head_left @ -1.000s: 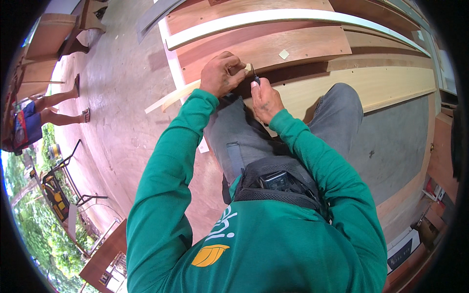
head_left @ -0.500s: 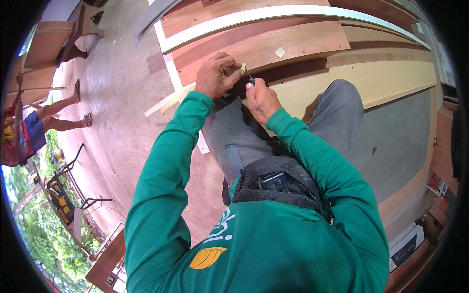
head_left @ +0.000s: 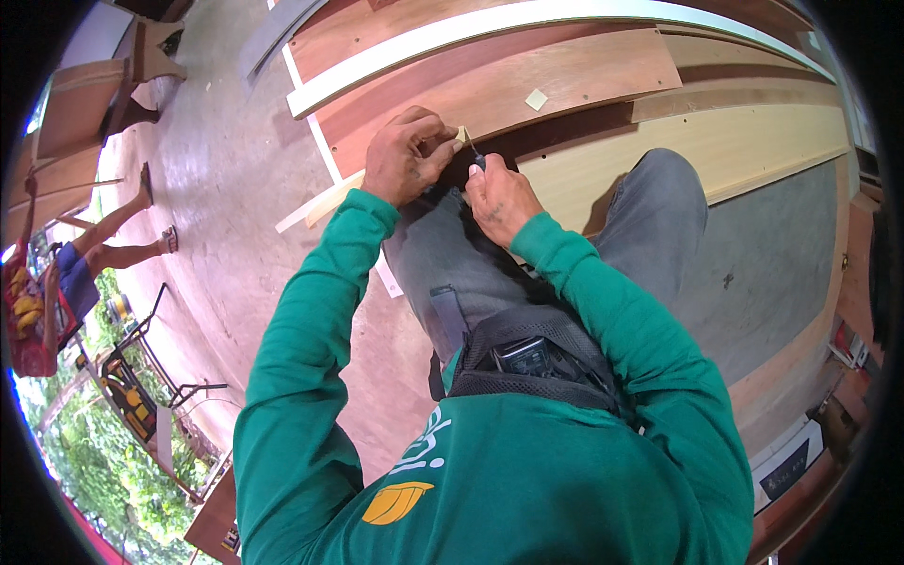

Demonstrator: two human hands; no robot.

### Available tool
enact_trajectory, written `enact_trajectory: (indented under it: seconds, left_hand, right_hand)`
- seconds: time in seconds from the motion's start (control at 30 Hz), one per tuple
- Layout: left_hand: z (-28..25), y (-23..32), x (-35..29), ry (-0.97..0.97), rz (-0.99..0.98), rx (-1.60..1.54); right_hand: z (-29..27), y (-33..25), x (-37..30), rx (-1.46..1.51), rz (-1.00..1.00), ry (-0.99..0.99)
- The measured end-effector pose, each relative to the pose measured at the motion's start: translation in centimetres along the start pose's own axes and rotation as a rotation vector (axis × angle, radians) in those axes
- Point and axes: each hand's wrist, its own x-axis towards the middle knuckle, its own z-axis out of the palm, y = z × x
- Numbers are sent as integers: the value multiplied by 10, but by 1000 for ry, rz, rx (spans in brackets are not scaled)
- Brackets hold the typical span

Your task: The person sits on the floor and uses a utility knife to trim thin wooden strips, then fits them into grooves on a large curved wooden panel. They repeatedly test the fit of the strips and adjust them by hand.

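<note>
My left hand (head_left: pixel 407 158) pinches a small pale strip (head_left: pixel 461 135) between thumb and fingers, just above the edge of a reddish-brown board. Close on its right, my right hand (head_left: pixel 505 200) is wrapped round the dark handle of a knife (head_left: pixel 479 161). The thin blade points up at the strip's end and appears to touch it. Longer pale strips (head_left: pixel 325 204) stick out to the left, below my left wrist; whether they join the pinched piece is hidden by the hand. A small pale square (head_left: pixel 537 100) lies on the reddish board (head_left: pixel 603 75) beyond my hands.
A long white-edged panel (head_left: pixel 452 36) runs across the far side. Pale boards (head_left: pixel 753 137) lie right of my knees, beside a grey panel (head_left: pixel 777 240). At the far left another person (head_left: pixel 80 254) stands by brown wooden furniture (head_left: pixel 85 99); a black metal frame (head_left: pixel 141 367) stands nearby.
My hands keep the same grip on the strip and the knife, with only a slight shift. My view has tilted a little. The other person's arm has changed position.
</note>
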Motion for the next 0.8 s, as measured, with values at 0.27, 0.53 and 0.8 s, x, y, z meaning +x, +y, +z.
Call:
enact_trajectory:
  seconds: [0.27,0.53,0.8]
  left_hand:
    - [-1,0,0,-7,36,32]
    - [3,3,0,39,-4,5]
    - [7,5,-1,28,-27,60]
  right_hand:
    - [-1,-5,5,-12,3,-5]
    - [-3,-6,9,-36,29,-24]
    - [1,-2,13,-17,50,-10]
